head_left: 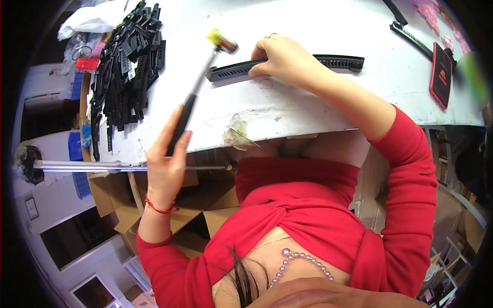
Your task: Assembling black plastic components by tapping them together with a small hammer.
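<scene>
My left hand is wrapped round the black grip of a small hammer, raised above the table. Its head, yellow at one end and dark at the other, is slightly blurred and hangs near the left end of a long black slotted plastic strip. That strip lies crosswise on the white table. My right hand grips it near the middle, thumb on the near side, and hides that part of it. To the left, a heap of similar black strips covers the table's edge.
At the right are a red-framed phone, another black strip and pink pieces. Crumpled clear plastic sits at the near edge. A white bag lies far left. Below are a metal pole and cardboard boxes.
</scene>
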Demonstrator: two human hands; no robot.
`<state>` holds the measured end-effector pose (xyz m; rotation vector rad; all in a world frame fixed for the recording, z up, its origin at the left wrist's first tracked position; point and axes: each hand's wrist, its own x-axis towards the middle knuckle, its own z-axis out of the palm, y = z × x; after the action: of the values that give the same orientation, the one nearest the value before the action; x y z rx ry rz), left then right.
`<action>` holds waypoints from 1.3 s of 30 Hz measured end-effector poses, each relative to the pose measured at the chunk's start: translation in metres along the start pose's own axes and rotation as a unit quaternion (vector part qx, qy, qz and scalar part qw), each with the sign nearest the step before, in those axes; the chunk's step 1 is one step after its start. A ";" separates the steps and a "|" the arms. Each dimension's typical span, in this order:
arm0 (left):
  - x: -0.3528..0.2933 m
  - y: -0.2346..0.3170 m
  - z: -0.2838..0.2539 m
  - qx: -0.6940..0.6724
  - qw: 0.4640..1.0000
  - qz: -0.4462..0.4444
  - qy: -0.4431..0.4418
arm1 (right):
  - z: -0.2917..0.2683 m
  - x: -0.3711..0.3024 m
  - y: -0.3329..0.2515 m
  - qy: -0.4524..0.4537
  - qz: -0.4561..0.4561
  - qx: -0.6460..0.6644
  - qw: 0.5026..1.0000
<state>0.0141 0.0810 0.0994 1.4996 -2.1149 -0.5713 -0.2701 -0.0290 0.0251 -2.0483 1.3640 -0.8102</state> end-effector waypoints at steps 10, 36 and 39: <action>-0.006 -0.003 0.006 -0.078 0.997 -0.016 0.022 | -0.009 -0.003 0.002 -0.051 -0.016 0.003 0.999; 0.018 -0.088 0.055 -0.149 0.959 -0.095 0.219 | -0.234 0.006 0.210 0.311 0.293 0.158 0.890; 0.013 -0.086 0.048 -0.127 0.959 -0.097 0.235 | -0.240 0.028 0.207 0.303 0.362 0.134 0.871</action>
<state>0.0458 0.0446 0.0120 1.5232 -1.4877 -0.4758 -0.5634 -0.1517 0.0428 -0.9370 2.0194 -1.2311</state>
